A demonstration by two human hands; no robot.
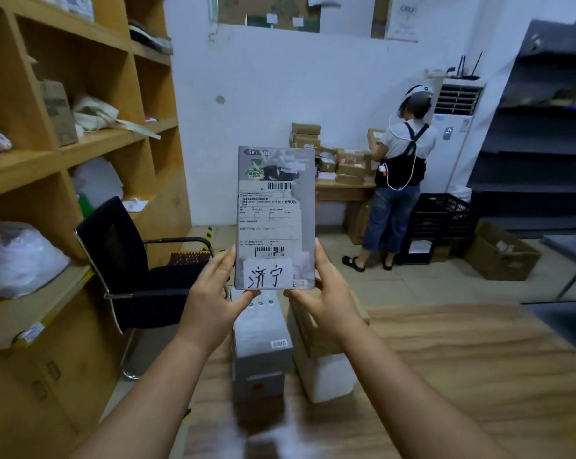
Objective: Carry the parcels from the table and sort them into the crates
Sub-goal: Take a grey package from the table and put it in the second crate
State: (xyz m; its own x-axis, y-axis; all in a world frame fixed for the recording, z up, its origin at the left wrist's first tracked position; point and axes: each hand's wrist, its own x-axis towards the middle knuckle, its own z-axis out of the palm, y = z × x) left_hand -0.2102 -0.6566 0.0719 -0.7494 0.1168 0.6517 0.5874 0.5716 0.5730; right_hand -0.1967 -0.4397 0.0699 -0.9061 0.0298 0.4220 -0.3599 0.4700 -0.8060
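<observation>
The left hand (218,289) gripped the lower left edge of the grey parcel (275,217), thumb curled under the bottom corner and fingers up the side. The parcel stood upright in the air above the near end of the table (462,359), its printed label and a handwritten white tag (268,273) facing the camera. The right hand (326,293) gripped the lower right edge in the same way, thumb under the bottom.

Both holds sat low on a tall, flat box, so most of it rose above the fingers. Judging from that, it could have tipped forward or back if either hand loosened during the carry, and a smooth wrapper would have made a slip more likely. Directly beneath lay another grey box (262,346) and, just beside it to the right, a white parcel (326,362); a dropped parcel would probably have struck these and knocked them toward the table edge.

Further right, black crates (442,220) stood stacked on the floor near the far wall, with a second person (399,180) working right beside them. The walk there could have ended in a bump or a blocked path. Misreading the handwritten tag could also have sent the parcel into the wrong crate, since no crate labels were legible from here.
</observation>
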